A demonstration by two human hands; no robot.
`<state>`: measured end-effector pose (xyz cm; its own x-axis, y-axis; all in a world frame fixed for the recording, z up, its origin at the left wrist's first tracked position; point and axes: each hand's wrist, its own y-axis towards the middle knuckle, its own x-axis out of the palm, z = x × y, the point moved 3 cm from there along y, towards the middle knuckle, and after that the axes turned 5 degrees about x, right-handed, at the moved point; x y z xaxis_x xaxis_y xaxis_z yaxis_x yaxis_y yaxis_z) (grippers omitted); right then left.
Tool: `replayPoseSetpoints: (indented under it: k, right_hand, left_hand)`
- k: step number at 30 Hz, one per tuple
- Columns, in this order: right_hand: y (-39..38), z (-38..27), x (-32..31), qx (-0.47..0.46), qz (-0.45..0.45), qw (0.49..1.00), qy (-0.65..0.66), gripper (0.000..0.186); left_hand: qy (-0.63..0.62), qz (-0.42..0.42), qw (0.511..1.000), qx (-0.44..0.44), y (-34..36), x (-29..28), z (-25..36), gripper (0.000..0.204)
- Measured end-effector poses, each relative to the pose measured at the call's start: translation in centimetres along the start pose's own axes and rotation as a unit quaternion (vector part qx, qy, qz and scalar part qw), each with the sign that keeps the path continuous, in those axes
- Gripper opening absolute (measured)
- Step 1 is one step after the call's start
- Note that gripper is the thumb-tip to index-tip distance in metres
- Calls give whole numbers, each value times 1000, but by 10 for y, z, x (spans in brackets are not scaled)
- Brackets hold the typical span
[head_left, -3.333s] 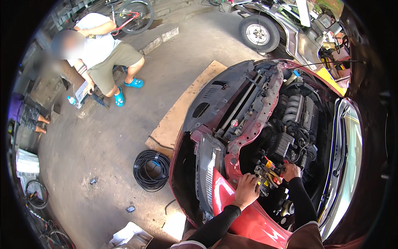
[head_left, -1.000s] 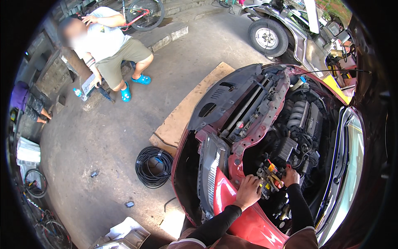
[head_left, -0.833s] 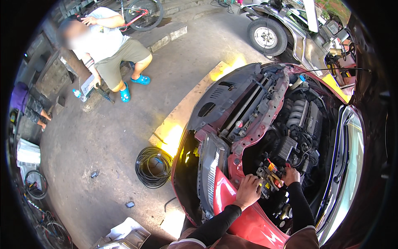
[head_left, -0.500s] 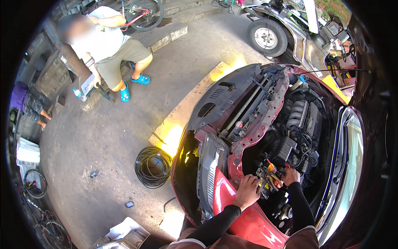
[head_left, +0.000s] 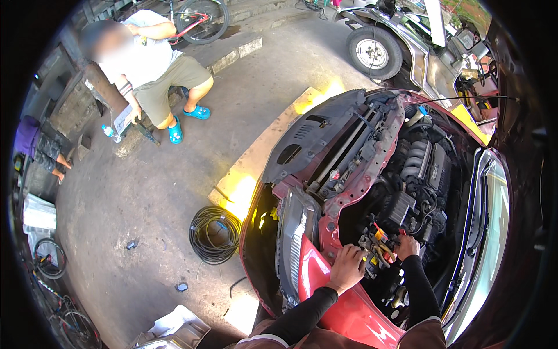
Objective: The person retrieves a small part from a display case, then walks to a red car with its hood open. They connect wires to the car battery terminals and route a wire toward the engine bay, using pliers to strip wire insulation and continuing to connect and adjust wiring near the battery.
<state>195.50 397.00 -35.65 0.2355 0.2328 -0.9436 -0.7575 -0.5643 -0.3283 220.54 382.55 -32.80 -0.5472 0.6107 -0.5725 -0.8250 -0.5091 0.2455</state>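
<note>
A red car's engine bay (head_left: pixel 424 163) lies open below me. My left hand (head_left: pixel 347 267) reaches over the red fender (head_left: pixel 325 314), fingers bent and closed at a cluster of metal parts and wiring (head_left: pixel 378 247) with yellow and orange pieces; what they grip is hidden. Beside it, on the right, my right hand (head_left: pixel 407 248) has its fingers closed around a small red part (head_left: pixel 402 232) at the same cluster, too small to name. Just above both hands is a dark box-shaped housing (head_left: pixel 396 206).
A seated person (head_left: pixel 168 87) in blue clogs faces the car; another person (head_left: pixel 29 134) is at far left. Cardboard (head_left: pixel 238 168) and coiled black cable (head_left: pixel 206 253) lie beside the car. Bicycles (head_left: pixel 203 17) stand around; another vehicle (head_left: pixel 375 52) is behind. The raised hood (head_left: pixel 523 174) borders the right.
The view has shifted slightly. The seated person's raised hand has moved about their head. Bright yellow patches have appeared over the cardboard. My hands stay at the same cluster.
</note>
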Motion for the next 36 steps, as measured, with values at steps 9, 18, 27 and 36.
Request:
replayPoseSetpoints:
  k: [9,18,27,36]
  right_hand:
    - [-3,2,0,4,1,1000,12,28]
    - [-2,6,9,12,36,999,5,25]
    - [-3,6,1,-2,9,1000,27,29]
    - [6,14,-3,0,-1,1000,0,29]
  left_hand:
    - [-26,35,999,-1,1,-3,3,26]
    - [-6,7,1000,5,0,4,0,32]
    - [-7,5,1000,5,1,4,0,33]
    - [-6,11,1000,-2,14,14,4,27]
